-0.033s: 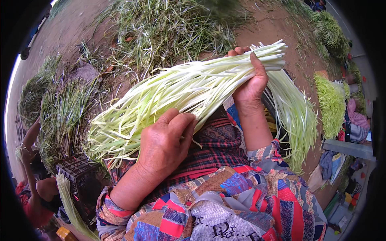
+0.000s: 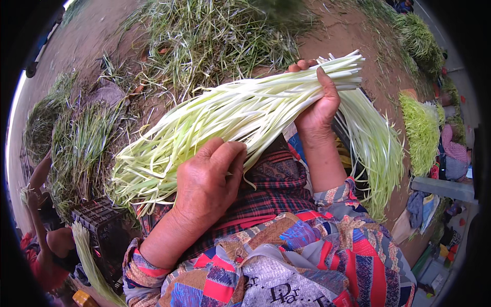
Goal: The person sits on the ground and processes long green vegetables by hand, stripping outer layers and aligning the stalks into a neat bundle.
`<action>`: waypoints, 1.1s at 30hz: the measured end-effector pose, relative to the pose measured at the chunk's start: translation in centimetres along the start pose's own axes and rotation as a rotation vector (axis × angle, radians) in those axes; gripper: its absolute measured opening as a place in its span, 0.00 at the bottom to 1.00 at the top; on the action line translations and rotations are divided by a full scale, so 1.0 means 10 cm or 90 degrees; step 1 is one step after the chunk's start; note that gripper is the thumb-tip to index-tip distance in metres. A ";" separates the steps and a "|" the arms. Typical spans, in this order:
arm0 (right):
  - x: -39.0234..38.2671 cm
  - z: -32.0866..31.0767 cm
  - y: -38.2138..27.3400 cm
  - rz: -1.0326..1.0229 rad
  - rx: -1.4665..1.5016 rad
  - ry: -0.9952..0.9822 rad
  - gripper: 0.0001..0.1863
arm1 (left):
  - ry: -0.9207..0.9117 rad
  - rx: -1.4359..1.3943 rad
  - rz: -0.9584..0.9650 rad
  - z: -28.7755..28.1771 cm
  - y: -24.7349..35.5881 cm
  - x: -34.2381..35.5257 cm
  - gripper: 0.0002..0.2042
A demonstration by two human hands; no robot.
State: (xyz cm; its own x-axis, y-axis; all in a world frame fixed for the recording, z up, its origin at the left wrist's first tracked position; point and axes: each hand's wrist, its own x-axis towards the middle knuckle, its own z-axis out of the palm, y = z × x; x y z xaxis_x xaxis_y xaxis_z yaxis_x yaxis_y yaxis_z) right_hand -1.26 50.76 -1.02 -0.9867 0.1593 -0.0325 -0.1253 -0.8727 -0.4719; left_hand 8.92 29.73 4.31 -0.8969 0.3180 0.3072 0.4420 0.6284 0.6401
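A long bunch of pale blanched chives (image 2: 225,115) slants across the front of me, its white stem ends at the upper right and its yellow-green tips at the left. Around the stems near their cut ends, my right hand (image 2: 321,105) is wrapped, with the thumb lying on top. My left hand (image 2: 208,179) is closed in a pinch at the lower edge of the bunch, on chive leaves; its fingertips are partly hidden. Behind my right forearm, a second batch of pale chives (image 2: 371,138) hangs over a dark support.
A heap of loose green leaves (image 2: 220,41) covers the ground ahead. More green bundles (image 2: 84,148) lie at left, near a dark plastic crate (image 2: 97,212) and another person's arm (image 2: 38,204). Light green chives (image 2: 419,133) stand at far right, beside a grey bar (image 2: 445,188).
My left hand has shifted very slightly to the left, still pinched. My right hand and the bunch are almost where they were.
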 end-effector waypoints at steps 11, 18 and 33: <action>-0.05 0.07 0.00 -0.010 -0.009 -0.029 0.15 | -0.032 0.125 0.013 0.08 0.09 0.56 0.09; -0.09 0.08 -0.03 -0.016 -0.044 -0.113 0.18 | 0.043 0.107 0.051 0.09 -0.11 0.80 0.03; -0.11 0.13 -0.05 -0.023 -0.103 -0.123 0.18 | 0.151 0.059 0.118 0.02 -0.13 0.74 0.06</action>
State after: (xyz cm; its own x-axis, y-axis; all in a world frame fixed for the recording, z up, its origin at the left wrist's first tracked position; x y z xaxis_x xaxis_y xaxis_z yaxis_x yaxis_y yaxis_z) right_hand -0.26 50.46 0.38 -0.9853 0.0848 0.1483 -0.1582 -0.7807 -0.6045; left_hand 1.73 31.41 5.59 -0.7732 0.2660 0.5756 0.5880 0.6406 0.4939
